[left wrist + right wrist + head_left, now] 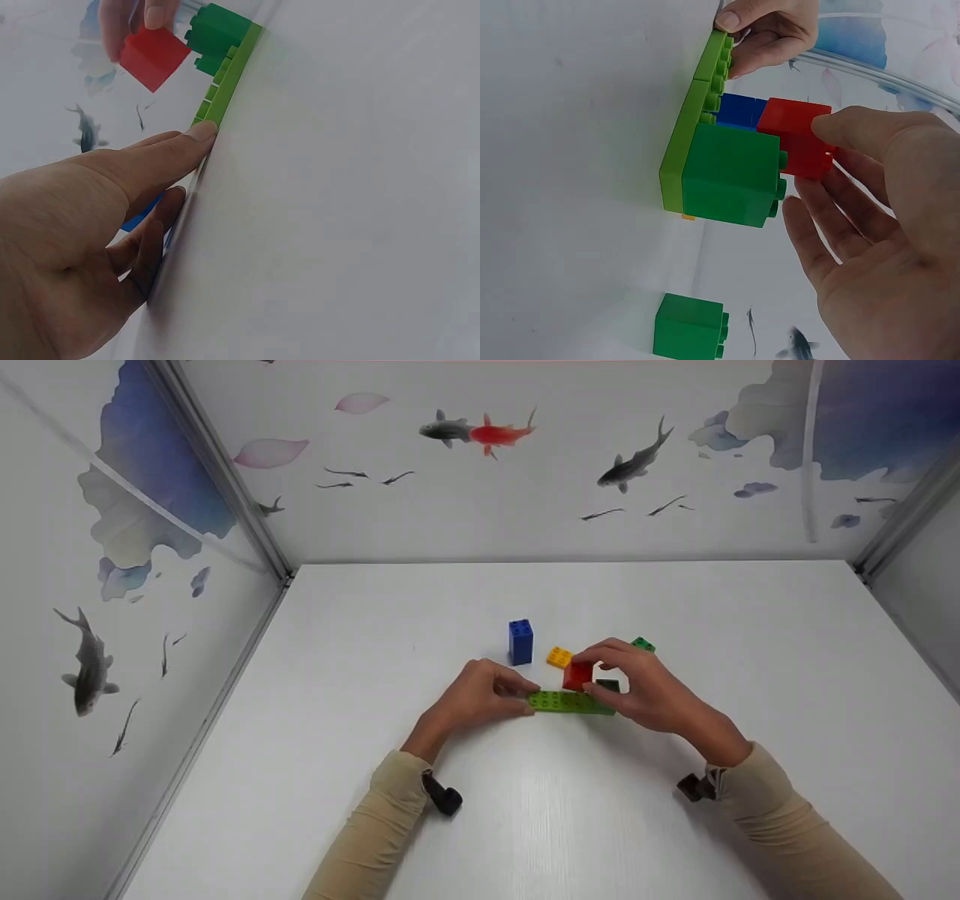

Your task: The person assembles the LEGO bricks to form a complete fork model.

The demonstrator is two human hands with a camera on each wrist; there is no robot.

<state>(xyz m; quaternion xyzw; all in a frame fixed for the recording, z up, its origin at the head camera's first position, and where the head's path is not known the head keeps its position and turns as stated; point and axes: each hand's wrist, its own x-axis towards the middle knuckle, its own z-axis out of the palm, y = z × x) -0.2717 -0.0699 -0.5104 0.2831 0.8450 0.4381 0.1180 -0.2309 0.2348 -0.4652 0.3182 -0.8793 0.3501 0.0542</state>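
Right hand [646,688] pinches the red block [577,676] over the light green base [553,702], left hand [481,694] gripping that base at nine o'clock! Green block [731,174] sits on its three-o'clock end; blue block [520,645] stands beyond, at eleven o'clock.

No words, labels, brands, numbers or signs could be read on the red block [578,676], the light green base [553,703], the far blue block [520,645], the table [525,840] or the far wall [480,514].
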